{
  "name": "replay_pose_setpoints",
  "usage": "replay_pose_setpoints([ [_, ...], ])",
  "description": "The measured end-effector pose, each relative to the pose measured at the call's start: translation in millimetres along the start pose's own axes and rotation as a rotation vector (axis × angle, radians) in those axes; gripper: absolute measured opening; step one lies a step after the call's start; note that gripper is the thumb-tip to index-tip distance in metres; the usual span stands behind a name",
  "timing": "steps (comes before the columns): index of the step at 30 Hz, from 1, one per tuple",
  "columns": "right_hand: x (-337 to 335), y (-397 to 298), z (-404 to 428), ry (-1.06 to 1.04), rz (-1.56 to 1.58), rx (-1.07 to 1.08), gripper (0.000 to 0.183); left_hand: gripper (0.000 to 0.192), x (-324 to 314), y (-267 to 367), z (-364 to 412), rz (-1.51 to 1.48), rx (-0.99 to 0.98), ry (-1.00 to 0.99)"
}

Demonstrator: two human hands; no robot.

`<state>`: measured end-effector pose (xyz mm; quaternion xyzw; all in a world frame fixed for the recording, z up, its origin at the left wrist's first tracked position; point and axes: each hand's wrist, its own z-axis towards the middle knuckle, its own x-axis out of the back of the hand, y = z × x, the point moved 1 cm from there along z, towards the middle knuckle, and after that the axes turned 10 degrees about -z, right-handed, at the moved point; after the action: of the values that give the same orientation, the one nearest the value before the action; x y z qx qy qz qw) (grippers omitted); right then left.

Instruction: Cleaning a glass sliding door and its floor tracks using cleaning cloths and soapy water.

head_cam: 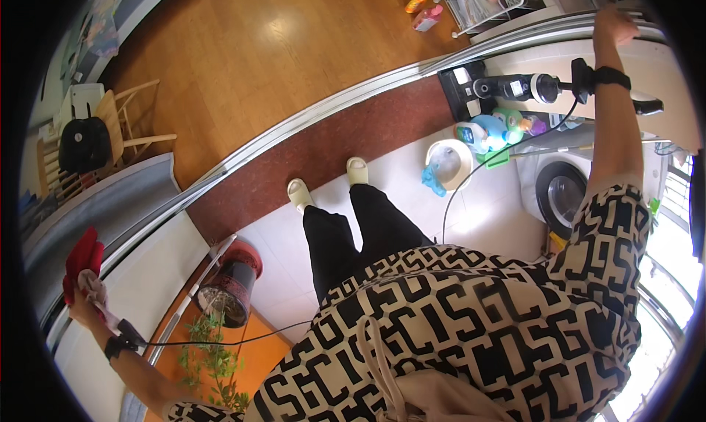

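At the far left my left hand [83, 310] holds a red cloth [84, 261] and a pale, patterned cloth [95, 290] against the sliding door's frame. My right hand [616, 27] is raised at the upper right, by the metal door track and frame [557, 29]; its fingers look curled, but whether anything is in them is hidden. A black strap with a cabled device circles each wrist. Below the right hand, a black and white upright floor cleaner [513, 87] stands in its base beside the pale wall.
Detergent bottles [491, 132], a white bucket with a blue cloth [449, 165] and a front-loading washing machine [561, 193] are at right. A potted plant [237, 284] stands lower left. A raised red-brown threshold [331, 146] crosses before my slippers. A wooden chair [113, 127] stands upper left.
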<state>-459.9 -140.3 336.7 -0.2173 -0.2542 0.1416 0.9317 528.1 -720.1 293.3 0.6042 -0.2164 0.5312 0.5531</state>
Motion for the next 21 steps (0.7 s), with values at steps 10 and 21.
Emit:
replay_pose_setpoints([
  [10, 207.1, 50.7, -423.2, -1.451, 0.592, 0.304, 0.052, 0.023, -206.5, 28.1, -373.2, -0.576, 0.638, -1.602],
  [21, 364.9, -26.2, -493.3, -1.867, 1.202, -1.603, 0.052, 0.021, -157.2, 146.0, -528.4, -1.016, 0.165, -1.892],
])
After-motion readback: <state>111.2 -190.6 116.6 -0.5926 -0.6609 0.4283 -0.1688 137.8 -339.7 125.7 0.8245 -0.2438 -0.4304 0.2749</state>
